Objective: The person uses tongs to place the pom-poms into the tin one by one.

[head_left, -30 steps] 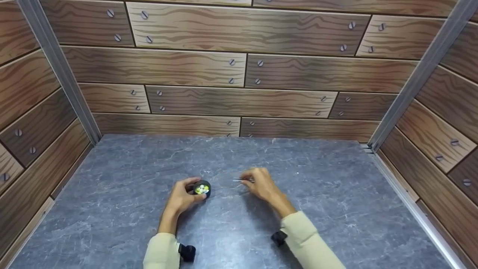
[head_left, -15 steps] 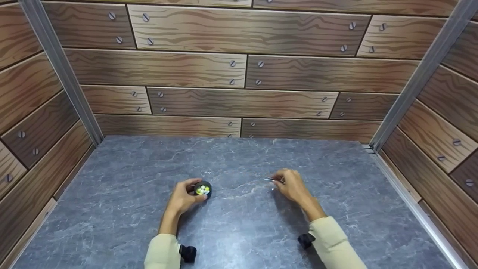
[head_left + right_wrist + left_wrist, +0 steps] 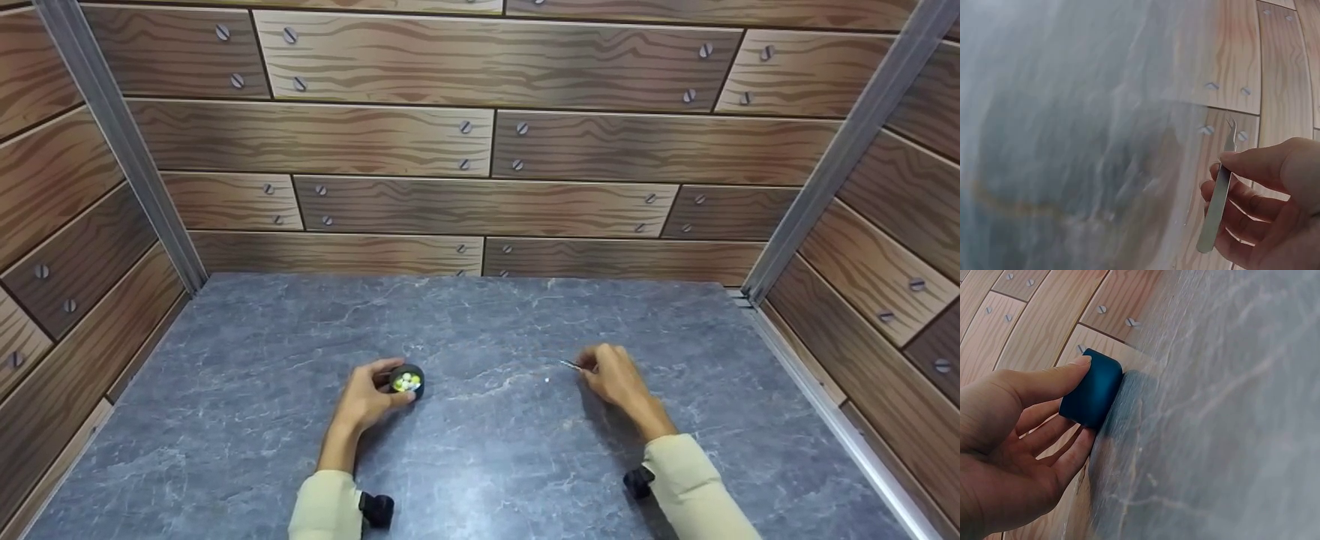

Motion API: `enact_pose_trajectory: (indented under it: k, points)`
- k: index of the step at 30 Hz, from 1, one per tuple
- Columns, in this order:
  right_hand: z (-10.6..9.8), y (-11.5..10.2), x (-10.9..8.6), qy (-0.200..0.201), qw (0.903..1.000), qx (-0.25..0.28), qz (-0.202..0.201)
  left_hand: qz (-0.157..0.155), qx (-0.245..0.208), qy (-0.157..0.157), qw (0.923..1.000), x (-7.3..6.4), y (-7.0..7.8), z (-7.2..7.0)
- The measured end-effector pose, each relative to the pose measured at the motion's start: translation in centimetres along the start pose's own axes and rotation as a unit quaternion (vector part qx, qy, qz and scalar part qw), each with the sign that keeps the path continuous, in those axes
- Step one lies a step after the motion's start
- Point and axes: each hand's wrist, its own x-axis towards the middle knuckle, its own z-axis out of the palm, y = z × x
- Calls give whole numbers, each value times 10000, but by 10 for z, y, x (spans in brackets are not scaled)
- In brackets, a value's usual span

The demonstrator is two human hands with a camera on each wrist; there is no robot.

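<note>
My left hand (image 3: 365,396) holds a small round dark cup (image 3: 393,370) between thumb and fingers, left of the table's middle. Small yellow and white beads (image 3: 407,381) show inside it. From the left wrist, the cup (image 3: 1098,391) looks dark blue and stands on the table, the thumb at its rim and the fingers (image 3: 1075,455) along its far side and base. Over to the right, my right hand (image 3: 619,381) pinches metal tweezers (image 3: 1219,202) with bent fine tips. Those tips are slightly apart and hold nothing visible. A tiny white bead (image 3: 547,380) lies on the table below and left of them.
The grey marbled tabletop (image 3: 465,322) reaches back to a wood-patterned wall (image 3: 390,202). Similar side walls and metal posts (image 3: 825,157) bound the table left and right. A small black camera (image 3: 376,509) is strapped at each sleeve.
My right hand has moved right with the tweezers, away from the cup, and the white bead now shows uncovered on the table. My left hand and the cup have stayed in place.
</note>
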Motion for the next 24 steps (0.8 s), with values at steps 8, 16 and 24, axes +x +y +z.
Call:
enact_pose_trajectory:
  k: [8,16,24]
  points:
    - [1,10,0,-90,9987,-393,322,-55,40,-38,10000,0,1,0]
    - [1,14,1,-115,9973,-574,445,-98,-49,13,9999,0,2,1]
    - [0,14,0,-93,9971,-600,458,-8,74,9,10000,-1,0,0]
